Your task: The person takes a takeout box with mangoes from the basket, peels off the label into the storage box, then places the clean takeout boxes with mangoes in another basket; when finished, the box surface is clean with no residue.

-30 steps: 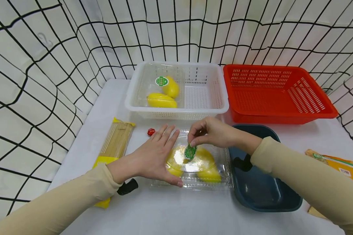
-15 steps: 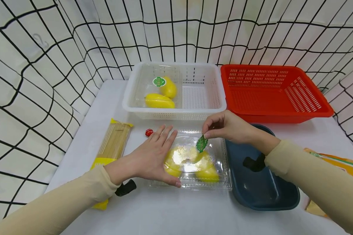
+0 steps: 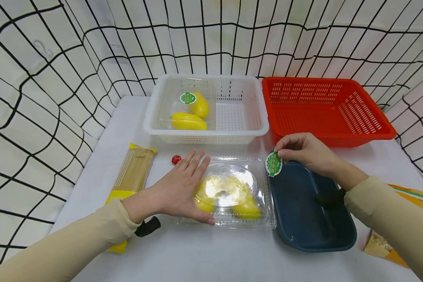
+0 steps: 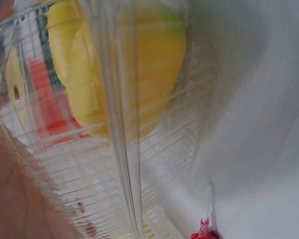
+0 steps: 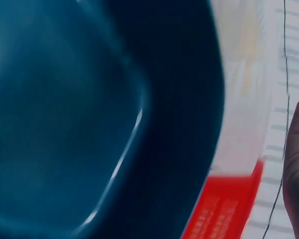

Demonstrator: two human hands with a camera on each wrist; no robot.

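Note:
My left hand (image 3: 179,190) lies with fingers spread and straight on the left part of a clear plastic clamshell box (image 3: 237,224). Inside it are yellow fruits (image 3: 247,207), seen through the lid; the left wrist view shows the same yellow fruit (image 4: 139,64) behind the ribbed clear wall. Between thumb and fingertips, my right hand (image 3: 303,153) pinches a green and white oval sticker (image 3: 273,164). It hangs over the far left corner of a dark blue basin (image 3: 311,215), right of the box. In the right wrist view the basin (image 5: 65,124) fills most of the picture.
Behind stand a white basket (image 3: 237,117), holding another clear box with yellow fruits, and a red basket (image 3: 303,117). A pack of dry noodles (image 3: 134,168) and a red-wrapped lollipop (image 3: 176,159) lie left. An orange packet (image 3: 409,196) is partly hidden under the right sleeve.
My right hand has carried the sticker from over the clamshell lid rightward to above the basin's corner. My left hand has stayed on the box.

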